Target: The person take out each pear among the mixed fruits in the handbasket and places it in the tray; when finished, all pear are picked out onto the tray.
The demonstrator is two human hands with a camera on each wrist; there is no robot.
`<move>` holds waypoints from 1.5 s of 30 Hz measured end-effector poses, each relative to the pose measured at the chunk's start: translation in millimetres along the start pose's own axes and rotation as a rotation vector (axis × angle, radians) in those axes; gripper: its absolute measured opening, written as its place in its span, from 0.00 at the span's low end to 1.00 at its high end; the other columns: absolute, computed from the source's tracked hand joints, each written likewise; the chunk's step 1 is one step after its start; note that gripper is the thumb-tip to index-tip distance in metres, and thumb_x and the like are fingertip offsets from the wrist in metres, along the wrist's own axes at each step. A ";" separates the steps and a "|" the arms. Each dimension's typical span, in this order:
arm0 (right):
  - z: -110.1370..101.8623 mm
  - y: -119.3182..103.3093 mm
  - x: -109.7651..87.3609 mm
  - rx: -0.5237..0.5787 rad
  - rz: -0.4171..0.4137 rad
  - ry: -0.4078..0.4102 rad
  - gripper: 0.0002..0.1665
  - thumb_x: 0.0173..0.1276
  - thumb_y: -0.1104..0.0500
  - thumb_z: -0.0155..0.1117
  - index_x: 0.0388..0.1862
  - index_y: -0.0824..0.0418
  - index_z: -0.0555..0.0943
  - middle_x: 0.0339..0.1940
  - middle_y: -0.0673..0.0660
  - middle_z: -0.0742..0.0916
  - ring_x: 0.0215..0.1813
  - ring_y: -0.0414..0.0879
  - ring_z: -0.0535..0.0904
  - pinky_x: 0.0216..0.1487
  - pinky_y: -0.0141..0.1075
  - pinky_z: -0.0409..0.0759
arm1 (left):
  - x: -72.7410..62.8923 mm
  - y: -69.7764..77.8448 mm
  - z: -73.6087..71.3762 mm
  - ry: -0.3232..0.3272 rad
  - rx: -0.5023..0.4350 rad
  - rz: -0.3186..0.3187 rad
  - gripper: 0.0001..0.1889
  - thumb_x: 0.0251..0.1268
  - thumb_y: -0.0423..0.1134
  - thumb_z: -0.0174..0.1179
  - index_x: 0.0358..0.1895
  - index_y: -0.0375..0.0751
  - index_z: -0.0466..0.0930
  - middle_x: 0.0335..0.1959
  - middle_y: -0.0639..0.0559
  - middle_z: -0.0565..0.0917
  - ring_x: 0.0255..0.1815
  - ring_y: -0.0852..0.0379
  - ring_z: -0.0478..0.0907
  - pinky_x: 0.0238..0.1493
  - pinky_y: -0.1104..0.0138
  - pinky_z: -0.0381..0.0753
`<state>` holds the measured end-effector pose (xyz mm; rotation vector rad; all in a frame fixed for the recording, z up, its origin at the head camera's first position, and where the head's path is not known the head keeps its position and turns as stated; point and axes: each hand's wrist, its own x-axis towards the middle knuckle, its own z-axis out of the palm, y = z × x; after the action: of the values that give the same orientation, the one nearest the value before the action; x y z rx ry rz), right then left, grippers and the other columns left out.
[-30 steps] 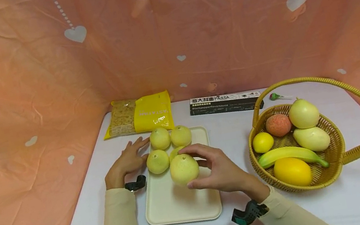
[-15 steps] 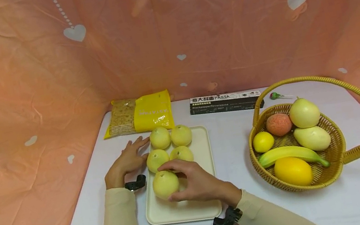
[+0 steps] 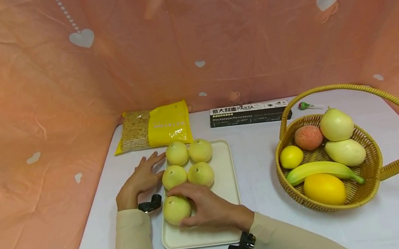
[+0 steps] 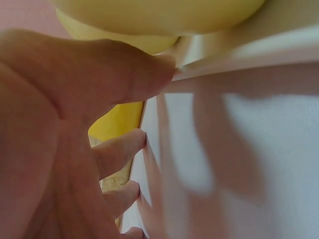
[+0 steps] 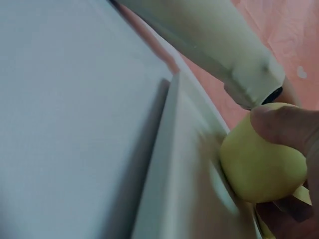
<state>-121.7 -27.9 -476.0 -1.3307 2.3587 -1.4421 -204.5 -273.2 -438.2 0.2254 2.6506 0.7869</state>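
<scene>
My right hand [image 3: 211, 208] grips a round, pale yellow-green fruit [image 3: 176, 210] with thumb and fingers. The fruit is at the left side of the cream tray [image 3: 225, 235], close over its surface. In the right wrist view the thumb lies across this held fruit [image 5: 261, 162]. Behind it, several like fruits [image 3: 201, 175] sit in two rows at the tray's far left. My left hand [image 3: 142, 180] rests beside the tray's left edge, fingers extended. In the left wrist view the left thumb [image 4: 124, 69] reaches the tray rim, and the other fingertips rest on the white tablecloth.
On the right stands a handled wicker basket [image 3: 292, 195] of fruit, including a banana [image 3: 323, 168], a lemon [image 3: 291, 157] and a pear [image 3: 336, 124]. A yellow pasta bag [image 3: 169, 124], a black pasta box [image 3: 250, 114] and a lollipop [image 3: 309, 105] lie at the back.
My right hand has carried the fruit left and down from above the tray's middle to its left side, uncovering the fruit behind. The left hand has stayed in place.
</scene>
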 end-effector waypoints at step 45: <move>-244.4 -56.7 -199.8 -0.192 0.345 0.403 0.51 0.57 0.74 0.85 0.80 0.56 0.77 0.75 0.41 0.83 0.71 0.27 0.80 0.68 0.16 0.74 | -0.9 1.5 1.5 -0.016 -0.016 -0.017 0.36 0.81 0.41 0.58 0.88 0.47 0.61 0.91 0.33 0.48 0.90 0.21 0.32 0.84 0.24 0.31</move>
<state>-75.0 270.2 -367.5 -0.6468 2.8575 -1.5168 -203.0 -271.5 -438.3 0.2039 2.6267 0.7974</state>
